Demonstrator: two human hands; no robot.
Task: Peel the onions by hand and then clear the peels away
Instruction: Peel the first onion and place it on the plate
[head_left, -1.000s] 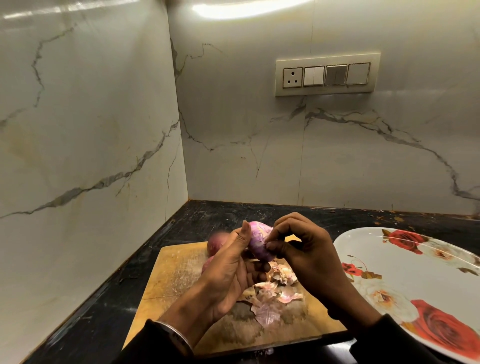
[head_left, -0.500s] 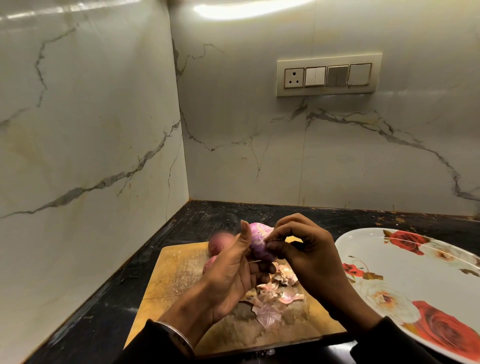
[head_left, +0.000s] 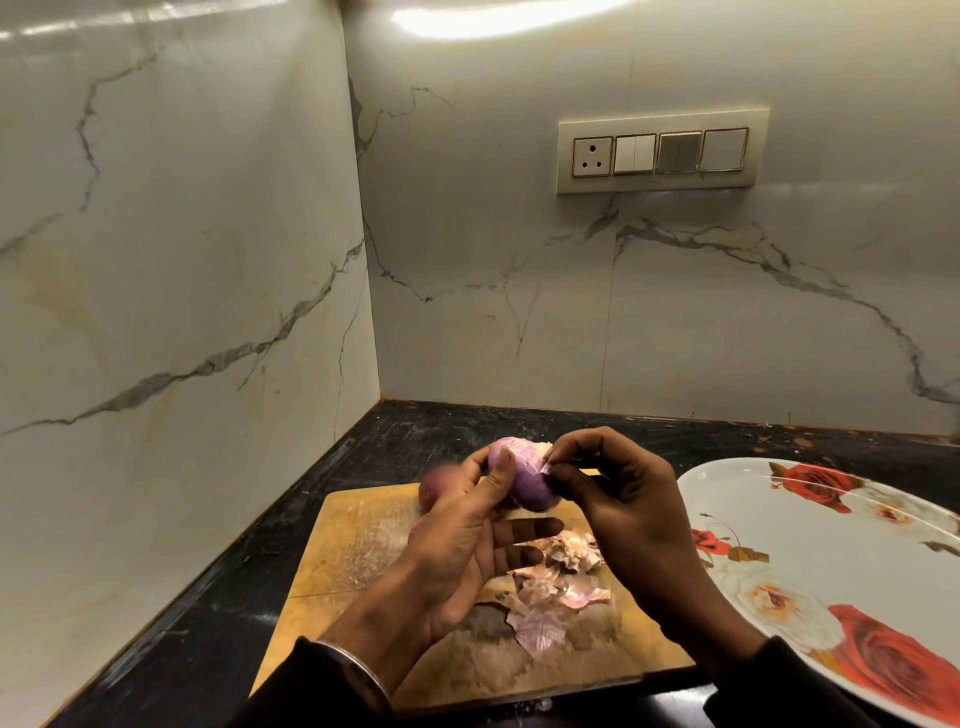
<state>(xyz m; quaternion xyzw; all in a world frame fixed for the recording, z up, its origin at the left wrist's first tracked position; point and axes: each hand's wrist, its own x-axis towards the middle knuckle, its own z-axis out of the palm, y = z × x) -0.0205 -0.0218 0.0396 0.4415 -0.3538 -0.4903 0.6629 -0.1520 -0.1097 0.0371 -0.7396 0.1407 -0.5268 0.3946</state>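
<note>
Left hand (head_left: 457, 551) cradles onion (head_left: 524, 475) above board (head_left: 353, 561), thumb and fingers wrapped round it. Right hand (head_left: 623, 509) pinches skin flap at onion's right side. Onion mostly bare, purple; peeling looks near done. Another onion (head_left: 434, 491) on board behind, blurred, apparently unpeeled. Peels (head_left: 550, 587) heaped on board, not yet cleared. Plate (head_left: 810, 519) at right on bench (head_left: 218, 597), holds nothing.

You find no readable text, label, brand, number or sign anywhere here. The switch panel (head_left: 662, 150) on the far wall carries a socket and plain rockers with no markings you can read. The plate (head_left: 857, 551) at your right bears only printed roses, and the cutting board (head_left: 353, 551) shows bare wood.
</note>
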